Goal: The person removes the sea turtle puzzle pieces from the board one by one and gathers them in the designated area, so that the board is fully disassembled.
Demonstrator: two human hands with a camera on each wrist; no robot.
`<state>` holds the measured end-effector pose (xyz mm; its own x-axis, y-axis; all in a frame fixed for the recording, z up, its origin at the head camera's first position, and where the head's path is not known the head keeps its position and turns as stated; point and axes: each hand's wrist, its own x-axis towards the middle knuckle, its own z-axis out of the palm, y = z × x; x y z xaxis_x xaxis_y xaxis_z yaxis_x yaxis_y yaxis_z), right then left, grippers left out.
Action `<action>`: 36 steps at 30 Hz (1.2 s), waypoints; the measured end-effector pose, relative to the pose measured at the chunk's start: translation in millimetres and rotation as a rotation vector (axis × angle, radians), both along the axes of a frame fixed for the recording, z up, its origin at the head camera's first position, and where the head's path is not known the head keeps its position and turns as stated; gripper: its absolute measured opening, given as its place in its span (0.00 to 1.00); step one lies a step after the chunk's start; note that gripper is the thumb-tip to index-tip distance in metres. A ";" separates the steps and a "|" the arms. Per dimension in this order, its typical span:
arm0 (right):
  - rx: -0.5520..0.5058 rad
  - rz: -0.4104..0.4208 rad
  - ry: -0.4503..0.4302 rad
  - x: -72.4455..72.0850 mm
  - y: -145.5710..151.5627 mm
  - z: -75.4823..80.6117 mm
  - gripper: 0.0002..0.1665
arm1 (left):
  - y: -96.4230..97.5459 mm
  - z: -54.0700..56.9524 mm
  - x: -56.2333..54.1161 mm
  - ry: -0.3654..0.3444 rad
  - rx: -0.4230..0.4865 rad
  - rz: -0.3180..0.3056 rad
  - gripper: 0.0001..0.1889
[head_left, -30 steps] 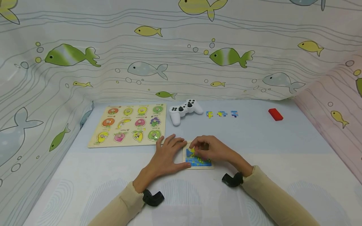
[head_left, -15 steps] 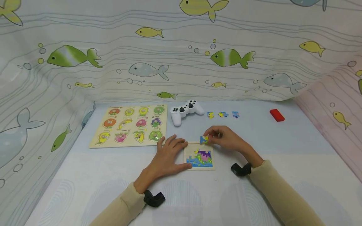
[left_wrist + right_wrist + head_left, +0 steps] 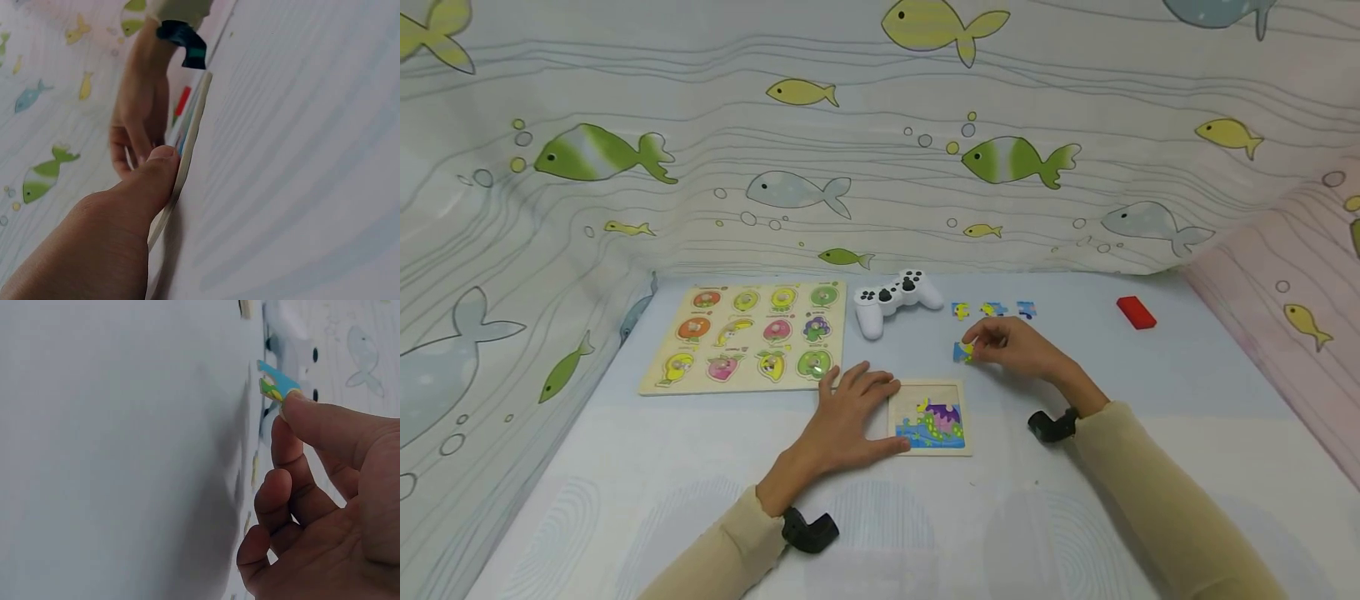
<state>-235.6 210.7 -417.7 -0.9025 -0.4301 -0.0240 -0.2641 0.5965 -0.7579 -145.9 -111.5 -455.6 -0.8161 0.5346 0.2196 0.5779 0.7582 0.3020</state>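
Observation:
My right hand (image 3: 1026, 350) pinches a blue, yellow and green jigsaw piece (image 3: 961, 352) between thumb and fingers, just beyond the far right corner of a small square puzzle tray (image 3: 934, 452). The right wrist view shows the jigsaw piece (image 3: 287, 382) held at the thumb tip, other fingers loosely bent. My left hand (image 3: 848, 423) lies spread at the tray's left side, its thumb on the near edge and a fingertip at the far left corner. In the left wrist view the thumb (image 3: 161, 156) rests on the tray's rim. Joined pieces with purple, green and blue fill the tray's lower right part.
Several loose jigsaw pieces (image 3: 992, 309) lie in a row behind my right hand. Left of them is a white game controller (image 3: 898, 298). A wooden fruit puzzle board (image 3: 700, 390) lies at the left, close to my left fingertips. A red block (image 3: 1136, 312) sits at the right.
My right hand has lifted the jigsaw piece from over the tray and moved it away and to the right, uncovering the tray's bare upper left part. The left hand has stayed in place.

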 end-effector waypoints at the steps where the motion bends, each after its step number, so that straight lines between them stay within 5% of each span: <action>1: 0.005 -0.001 0.003 -1.7 1.2 -0.4 0.11 | 0.2 -0.6 -0.1 0.000 -0.004 0.000 0.43; 22: 0.100 0.000 -0.033 -19.7 0.4 -5.7 0.13 | 0.7 -1.2 -0.1 -0.006 -0.012 0.001 0.43; 36: 0.174 -0.055 -0.010 -13.4 -5.9 -3.7 0.19 | 0.6 0.4 1.5 -0.003 -0.001 -0.002 0.43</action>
